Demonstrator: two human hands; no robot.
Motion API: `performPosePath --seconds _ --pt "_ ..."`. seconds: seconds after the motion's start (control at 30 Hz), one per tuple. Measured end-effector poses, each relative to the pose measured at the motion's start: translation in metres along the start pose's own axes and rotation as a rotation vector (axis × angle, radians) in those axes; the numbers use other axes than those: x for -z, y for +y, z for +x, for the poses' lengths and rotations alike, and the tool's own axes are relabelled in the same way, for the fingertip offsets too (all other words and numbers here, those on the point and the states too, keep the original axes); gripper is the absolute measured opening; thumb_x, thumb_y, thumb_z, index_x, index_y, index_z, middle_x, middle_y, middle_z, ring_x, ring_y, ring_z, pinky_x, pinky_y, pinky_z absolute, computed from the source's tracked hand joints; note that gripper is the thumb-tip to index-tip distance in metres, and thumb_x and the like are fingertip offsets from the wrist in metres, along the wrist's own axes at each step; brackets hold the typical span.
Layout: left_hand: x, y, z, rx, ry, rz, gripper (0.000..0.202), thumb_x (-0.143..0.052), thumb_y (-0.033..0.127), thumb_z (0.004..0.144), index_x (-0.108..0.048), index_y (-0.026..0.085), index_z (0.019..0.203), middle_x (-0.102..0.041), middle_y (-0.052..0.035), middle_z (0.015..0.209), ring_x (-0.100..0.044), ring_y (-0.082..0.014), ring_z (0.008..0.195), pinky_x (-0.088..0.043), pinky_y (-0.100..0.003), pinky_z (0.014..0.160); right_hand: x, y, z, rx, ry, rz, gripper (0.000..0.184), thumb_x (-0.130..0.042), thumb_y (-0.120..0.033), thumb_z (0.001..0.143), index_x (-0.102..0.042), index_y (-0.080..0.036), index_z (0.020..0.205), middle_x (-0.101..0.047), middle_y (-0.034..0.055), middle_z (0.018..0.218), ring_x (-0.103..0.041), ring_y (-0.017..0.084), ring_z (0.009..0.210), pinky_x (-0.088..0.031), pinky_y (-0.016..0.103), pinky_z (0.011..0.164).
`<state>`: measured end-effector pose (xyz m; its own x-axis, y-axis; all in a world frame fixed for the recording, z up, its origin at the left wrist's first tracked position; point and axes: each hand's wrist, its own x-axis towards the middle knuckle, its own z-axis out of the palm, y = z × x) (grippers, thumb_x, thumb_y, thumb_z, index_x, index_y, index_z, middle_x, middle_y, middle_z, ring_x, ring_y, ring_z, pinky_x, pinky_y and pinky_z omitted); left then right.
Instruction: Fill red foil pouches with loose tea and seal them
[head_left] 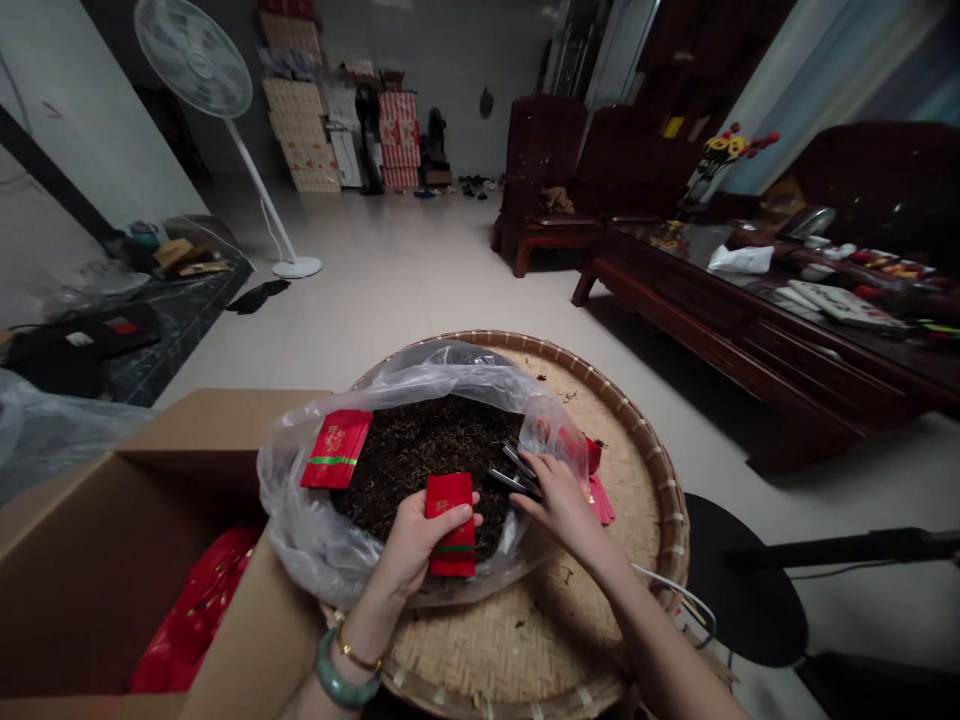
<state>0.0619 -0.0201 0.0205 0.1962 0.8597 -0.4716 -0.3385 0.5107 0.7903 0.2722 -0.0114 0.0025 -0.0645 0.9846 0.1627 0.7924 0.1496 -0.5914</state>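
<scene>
My left hand (416,545) is closed on a small red packet (451,522) with a green band, held over a clear plastic bag (300,520) full of dark loose tea leaves (420,450). My right hand (559,500) is closed on a dark metal scoop or tongs (517,472) at the right edge of the tea. A second red packet (336,448) lies on the bag's left rim. More red packets (598,490) lie beside my right hand, partly hidden. The bag rests on a round woven bamboo tray (645,450).
An open cardboard box (112,530) with red bags inside stands at the left. A dark wooden table (787,320) with clutter runs along the right. A black stool (742,590) is near the tray. A standing fan (225,110) and stacked boxes are farther back on the tiled floor.
</scene>
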Motion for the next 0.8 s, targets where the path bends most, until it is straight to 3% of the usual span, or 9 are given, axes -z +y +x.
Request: performPosePath --seconds 0.13,0.27,0.4,0.53,0.67,0.8 --pt "-0.002 -0.002 -0.001 -0.005 -0.017 -0.018 0.052 -0.088 0.032 0.048 -0.068 0.008 0.09 -0.073 -0.0162 0.096 -0.071 -0.0216 0.069 -0.055 -0.025 0.058 -0.007 0.016 -0.004 -0.033 -0.039 -0.115 0.051 -0.064 -0.022 0.075 -0.053 -0.015 0.124 -0.063 0.0157 0.11 -0.059 0.03 0.1 -0.049 0.044 0.083" --pt "0.0 -0.003 -0.001 -0.038 -0.018 0.034 0.049 -0.086 0.033 0.051 -0.068 0.009 0.09 -0.073 -0.0154 0.094 -0.071 -0.021 0.07 -0.055 -0.025 0.06 0.002 0.016 0.0 -0.032 0.0 0.073 0.041 -0.061 -0.025 0.074 -0.06 -0.018 0.115 -0.066 0.0105 0.101 -0.062 0.025 0.09 -0.05 0.037 0.076" --pt "0.003 -0.001 -0.001 -0.086 -0.025 0.183 0.042 -0.082 0.034 0.055 -0.07 0.009 0.086 -0.074 -0.0108 0.08 -0.069 -0.0199 0.068 -0.052 -0.024 0.058 0.03 -0.006 0.001 0.01 -0.165 0.374 0.04 -0.063 -0.031 0.075 -0.062 -0.018 0.113 -0.067 0.0082 0.106 -0.063 0.022 0.091 -0.05 0.032 0.074" --pt "0.001 0.001 0.0 -0.166 -0.081 0.362 0.032 -0.081 0.027 0.053 -0.07 0.01 0.077 -0.07 -0.0028 0.065 -0.062 -0.015 0.056 -0.048 -0.023 0.055 0.046 -0.036 0.0 0.117 -0.345 0.375 0.036 -0.07 -0.027 0.072 -0.067 -0.021 0.107 -0.07 0.0057 0.098 -0.064 0.021 0.085 -0.049 0.03 0.073" --pt "0.001 0.001 0.0 -0.166 -0.119 0.41 0.03 -0.079 0.029 0.054 -0.068 0.009 0.073 -0.069 -0.0039 0.066 -0.06 -0.0148 0.057 -0.047 -0.024 0.056 0.042 -0.048 0.0 0.114 -0.324 0.384 0.023 -0.066 -0.026 0.078 -0.07 -0.021 0.101 -0.072 0.0061 0.098 -0.064 0.023 0.089 -0.049 0.033 0.077" --pt "0.005 0.0 0.001 -0.127 -0.133 0.397 0.033 -0.078 0.032 0.055 -0.066 0.009 0.075 -0.07 -0.0068 0.068 -0.061 -0.016 0.058 -0.048 -0.025 0.057 0.038 -0.045 -0.001 0.103 -0.314 0.373 0.025 -0.064 -0.028 0.081 -0.068 -0.021 0.104 -0.071 0.0073 0.101 -0.064 0.024 0.093 -0.049 0.035 0.082"
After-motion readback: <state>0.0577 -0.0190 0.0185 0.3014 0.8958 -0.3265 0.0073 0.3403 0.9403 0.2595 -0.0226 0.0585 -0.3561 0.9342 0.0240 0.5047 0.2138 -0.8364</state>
